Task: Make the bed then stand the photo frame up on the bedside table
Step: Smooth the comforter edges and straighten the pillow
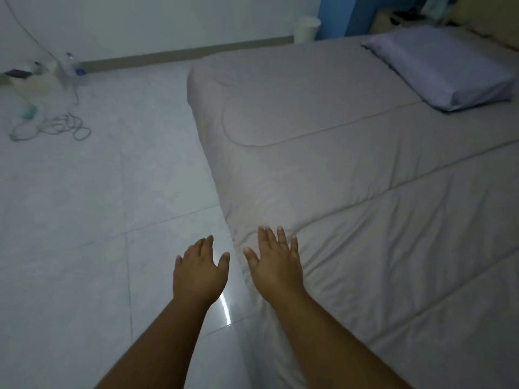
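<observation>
Grey-beige quilt [351,164] lies spread across the bed, a lilac pillow [441,68] at its head end. Right hand [276,265], grip spread flat, rests near the bed's near edge; left hand [199,270], grip spread, hovers over floor tiles [84,220]. Smooth creases outward with flat palms, I'd say. No photo frame visible, no readable writing.

Hands: you have two, left [198,273] and right [276,263]
Pillows: you see one [441,67], at 2 o'clock
Bins: one [306,28], at 12 o'clock
Cables: one coil [61,127], at 10 o'clock
</observation>
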